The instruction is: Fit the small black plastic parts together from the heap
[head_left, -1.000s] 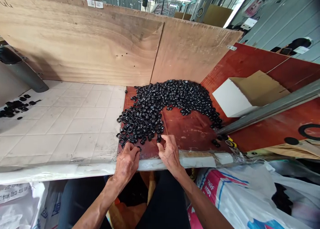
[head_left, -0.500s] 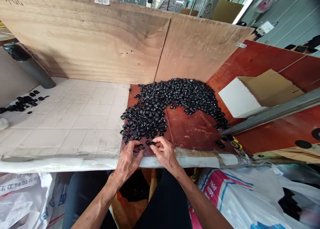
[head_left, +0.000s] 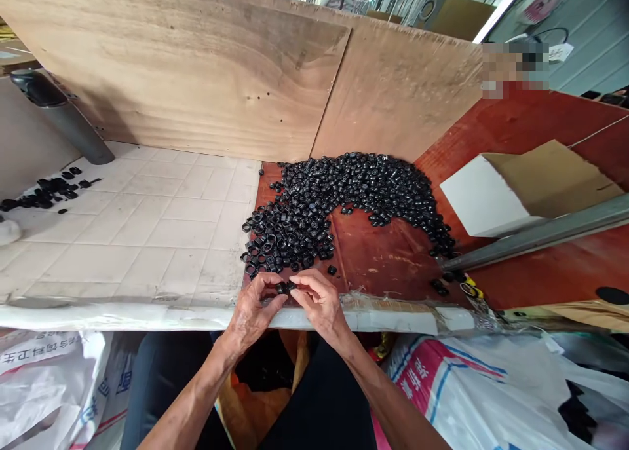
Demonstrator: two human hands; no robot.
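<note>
My left hand (head_left: 255, 304) pinches a black ring (head_left: 281, 288) between thumb and fingers above the table's front edge. Against it, my right hand (head_left: 320, 302) grips a smaller black part (head_left: 291, 285) with its fingertips. The two pieces touch or nearly touch, and the fingers cover much of both. Just beyond the hands lies a pile of loose black rings (head_left: 268, 245), which runs into a long curved heap of small black parts (head_left: 388, 185). One loose black part (head_left: 332, 270) sits to the right, near my right hand.
A wooden board (head_left: 196, 70) closes off the back. On the right are an open cardboard box (head_left: 491, 194) and a slanting metal bar (head_left: 540, 237). At left, a grey tube (head_left: 78, 126) leans near scattered black pieces (head_left: 54, 189). White plastic bags (head_left: 472, 384) flank my legs.
My right hand has moved left and brought its black part up to the ring in my left hand. The whole view has shifted slightly.
</note>
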